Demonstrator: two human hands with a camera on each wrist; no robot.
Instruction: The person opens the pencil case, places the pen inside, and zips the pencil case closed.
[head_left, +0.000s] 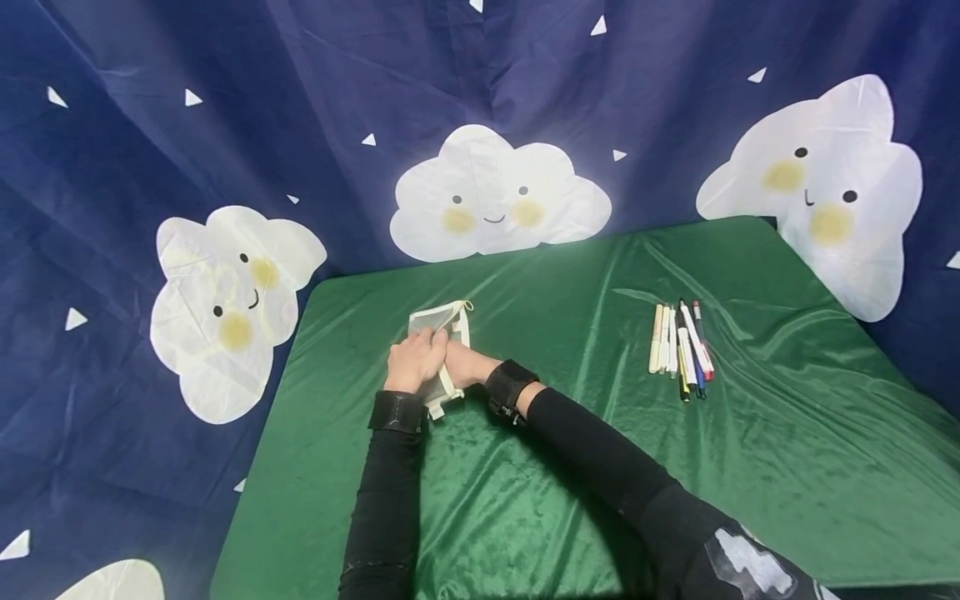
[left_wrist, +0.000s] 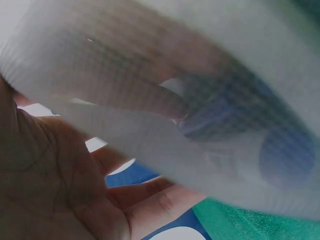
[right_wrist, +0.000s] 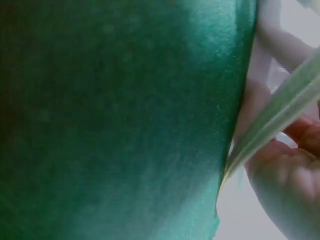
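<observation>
A pale mesh pouch (head_left: 438, 318) with cream edging and a small loop at its far corner is held just above the green cloth. My left hand (head_left: 415, 360) grips it from the left; in the left wrist view the mesh (left_wrist: 215, 155) passes close over the left palm (left_wrist: 55, 185). From the right, my right hand (head_left: 467, 365) holds the pouch's right side, its fingers largely hidden by the pouch and left hand. In the right wrist view, a cream edge strip (right_wrist: 275, 112) crosses in front of the right hand (right_wrist: 290, 175).
Several pens and markers (head_left: 681, 346) lie side by side to the right on the green cloth (head_left: 555, 333). A dark blue curtain (head_left: 360, 67) with smiling white clouds hangs behind and to the left of the table.
</observation>
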